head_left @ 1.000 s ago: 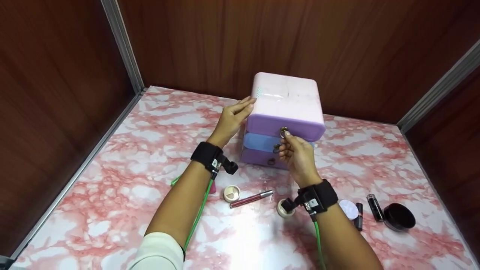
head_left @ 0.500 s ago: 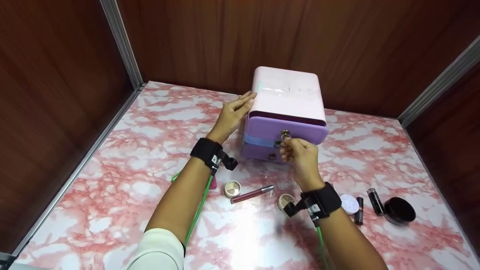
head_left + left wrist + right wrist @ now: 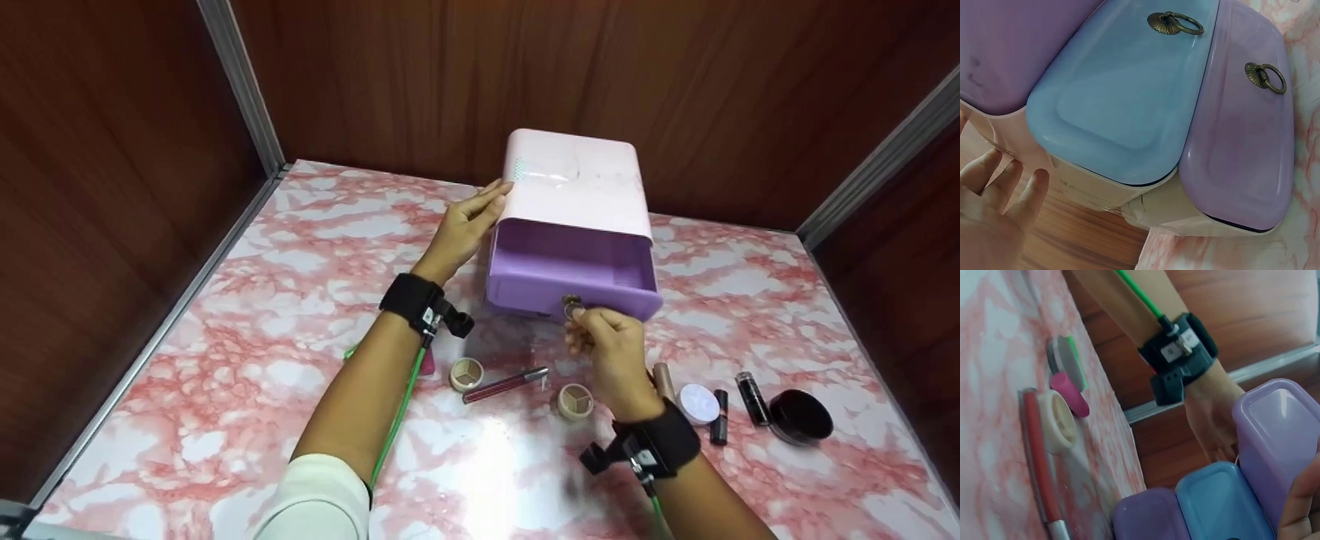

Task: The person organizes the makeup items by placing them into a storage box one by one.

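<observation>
Black wristbands (image 3: 411, 298) carry small black cameras (image 3: 459, 325) and green cables (image 3: 1140, 293); the left sleeve (image 3: 315, 495) is white

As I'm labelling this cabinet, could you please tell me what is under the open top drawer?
Under the purple top drawer are a blue middle drawer and a purple bottom drawer; what they hold is covered.

My head view looks forward and down over the table (image 3: 225, 315), far enough off to hold the box (image 3: 585, 184), left hand (image 3: 465, 225) and right hand (image 3: 610, 349) together. My left wrist view sits close before the drawers (image 3: 1117, 95) and lies sideways, the table along its right edge. My right wrist view lies sideways too, table at its left, looking across past the gloss (image 3: 1039, 455) to the left hand. I get the drawers in both wrist views, the gloss in head and right wrist
</observation>
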Motion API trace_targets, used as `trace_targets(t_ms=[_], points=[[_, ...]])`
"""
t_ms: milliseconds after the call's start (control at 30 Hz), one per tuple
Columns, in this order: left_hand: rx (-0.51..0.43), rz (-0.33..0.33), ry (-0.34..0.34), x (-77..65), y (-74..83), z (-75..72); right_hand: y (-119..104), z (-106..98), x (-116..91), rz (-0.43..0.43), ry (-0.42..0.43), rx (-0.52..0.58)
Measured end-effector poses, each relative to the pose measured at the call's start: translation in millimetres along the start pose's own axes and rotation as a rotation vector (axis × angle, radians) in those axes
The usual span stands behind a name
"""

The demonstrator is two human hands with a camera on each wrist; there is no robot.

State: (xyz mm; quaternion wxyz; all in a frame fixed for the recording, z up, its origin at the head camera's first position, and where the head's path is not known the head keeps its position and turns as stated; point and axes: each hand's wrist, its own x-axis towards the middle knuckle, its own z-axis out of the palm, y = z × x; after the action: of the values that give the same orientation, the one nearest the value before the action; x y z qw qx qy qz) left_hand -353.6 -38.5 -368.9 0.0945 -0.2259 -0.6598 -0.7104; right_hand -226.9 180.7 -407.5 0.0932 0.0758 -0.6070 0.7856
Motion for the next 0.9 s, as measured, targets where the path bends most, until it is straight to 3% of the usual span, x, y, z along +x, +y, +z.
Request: trace_targets(t_ms=[433,667,900], points=[[0.039,0.003,-0.011,1.0,-0.5,-1.0,-4,-6,-31,-0.009,-0.04,-0.073],[0.053,0.024,-0.002,11.2,-27.3,-3.8,1,-9,-36,-0.011,-0.074,-0.077],[0.049,0.044,0.008,12.8,-32.6,-4.4,5,-11,-40,-0.014,-0.089,-0.062]])
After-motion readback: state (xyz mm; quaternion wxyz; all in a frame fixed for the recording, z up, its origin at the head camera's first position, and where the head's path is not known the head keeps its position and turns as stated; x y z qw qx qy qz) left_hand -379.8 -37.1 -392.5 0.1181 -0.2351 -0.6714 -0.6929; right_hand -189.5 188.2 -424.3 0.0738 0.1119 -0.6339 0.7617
